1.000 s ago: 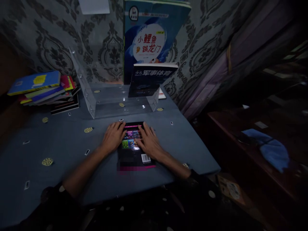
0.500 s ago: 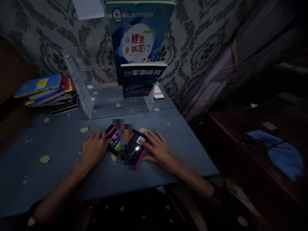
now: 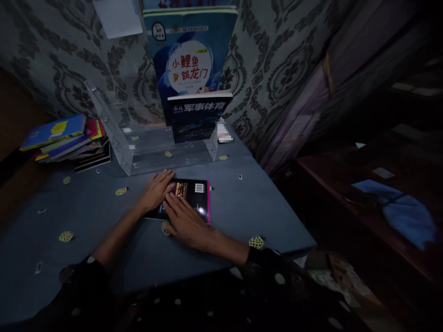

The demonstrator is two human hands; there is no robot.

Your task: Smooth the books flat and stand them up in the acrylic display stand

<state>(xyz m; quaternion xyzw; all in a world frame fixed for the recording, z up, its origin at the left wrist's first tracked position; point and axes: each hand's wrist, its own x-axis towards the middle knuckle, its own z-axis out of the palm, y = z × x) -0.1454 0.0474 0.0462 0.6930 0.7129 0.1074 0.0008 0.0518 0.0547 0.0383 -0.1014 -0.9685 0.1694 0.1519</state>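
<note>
A black book with a magenta spine strip and a white barcode lies flat on the table. My left hand rests over its upper left part, fingers stretched out. Across its lower middle lies my right hand, also with fingers extended, its fingertips close to the left hand. Both hands cover much of the book's left side. Behind it stands a clear acrylic rack, which holds a dark book and a taller blue book upright, with another blue book behind.
A stack of books sits at the table's back left. The blue-grey tablecloth ends at a right edge. Beyond that are a curtain and a dark red surface with a blue cloth. Patterned wallpaper rises behind.
The book has turned to lie squarer to the table. My left hand has moved right onto it, and my right hand has slid left from its right edge across its cover.
</note>
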